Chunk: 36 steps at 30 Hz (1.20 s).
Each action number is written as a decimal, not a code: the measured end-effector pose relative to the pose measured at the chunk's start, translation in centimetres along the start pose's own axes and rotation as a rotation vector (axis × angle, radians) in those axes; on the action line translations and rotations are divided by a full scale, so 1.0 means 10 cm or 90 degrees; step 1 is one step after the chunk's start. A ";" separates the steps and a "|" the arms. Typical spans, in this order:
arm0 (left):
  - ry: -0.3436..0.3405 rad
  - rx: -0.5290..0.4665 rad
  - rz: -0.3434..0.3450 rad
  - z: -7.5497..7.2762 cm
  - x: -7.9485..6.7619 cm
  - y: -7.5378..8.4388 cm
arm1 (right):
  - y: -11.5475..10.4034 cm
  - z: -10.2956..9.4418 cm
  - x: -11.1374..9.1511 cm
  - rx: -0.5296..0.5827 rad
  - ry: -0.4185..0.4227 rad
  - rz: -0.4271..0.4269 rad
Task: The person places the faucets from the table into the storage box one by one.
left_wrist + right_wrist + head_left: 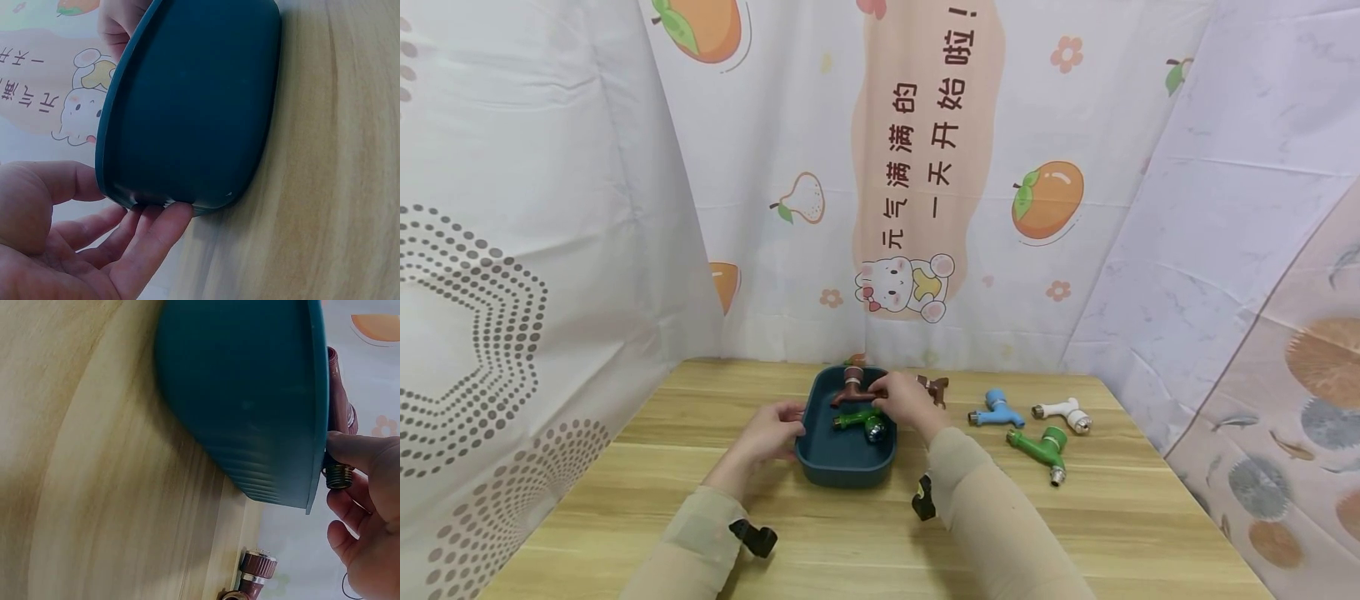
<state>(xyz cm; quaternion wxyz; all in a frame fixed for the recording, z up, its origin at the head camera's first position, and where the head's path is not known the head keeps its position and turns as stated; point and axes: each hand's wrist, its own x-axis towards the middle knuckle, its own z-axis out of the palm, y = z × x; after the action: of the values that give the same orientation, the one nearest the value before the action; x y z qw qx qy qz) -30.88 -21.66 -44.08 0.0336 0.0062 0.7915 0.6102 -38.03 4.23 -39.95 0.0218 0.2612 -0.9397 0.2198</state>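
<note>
Left hand half-closed on the dark teal plastic tray, thumb at the rim, fingertips on the outer wall; worth bracing with it while the other works. Tray holds a green faucet lying mid-floor, then a brown faucet toward the far end, can't tell if it's bearing on the bottom. Right hand pinches the brown one's threaded end at the right rim, so I'd move it slowly, clear of rim and green one
</note>
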 end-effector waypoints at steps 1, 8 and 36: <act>0.000 -0.002 0.000 0.00 0.00 0.00 | 0.00 0.00 0.00 -0.001 0.000 0.001; 0.005 -0.001 -0.006 0.00 0.02 -0.02 | 0.01 0.04 0.03 -0.004 0.000 -0.018; 0.002 -0.007 -0.010 -0.02 0.06 -0.05 | 0.05 -0.01 -0.05 0.119 0.009 0.026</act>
<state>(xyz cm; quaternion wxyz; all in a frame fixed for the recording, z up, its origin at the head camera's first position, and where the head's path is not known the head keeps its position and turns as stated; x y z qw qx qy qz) -31.43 -21.89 -44.50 0.0368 -0.0012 0.7881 0.6144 -37.87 4.93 -40.16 -0.0008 0.2412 -0.9200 0.3089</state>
